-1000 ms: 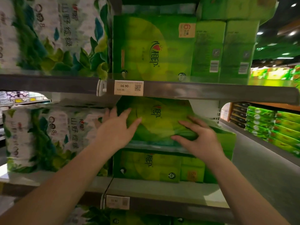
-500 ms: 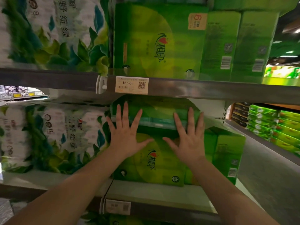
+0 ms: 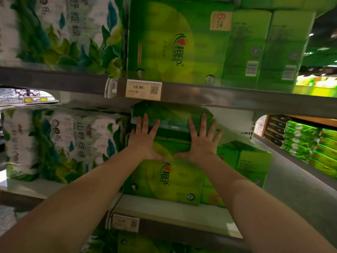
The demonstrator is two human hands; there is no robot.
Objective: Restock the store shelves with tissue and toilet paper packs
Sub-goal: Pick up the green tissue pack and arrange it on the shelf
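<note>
my left hand (image 3: 145,141) and right hand (image 3: 201,143), fingers spread, pressed the top pack (image 3: 171,115) back; next, probably square it.

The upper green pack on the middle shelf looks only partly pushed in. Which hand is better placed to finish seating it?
Neither clearly: left hand and right hand both press flat against the upper green tissue pack.

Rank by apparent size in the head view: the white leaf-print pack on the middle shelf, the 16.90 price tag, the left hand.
1. White leaf-print pack, largest.
2. Left hand.
3. Price tag, smallest, though it sits farther back than the hand, so unsure.
</note>
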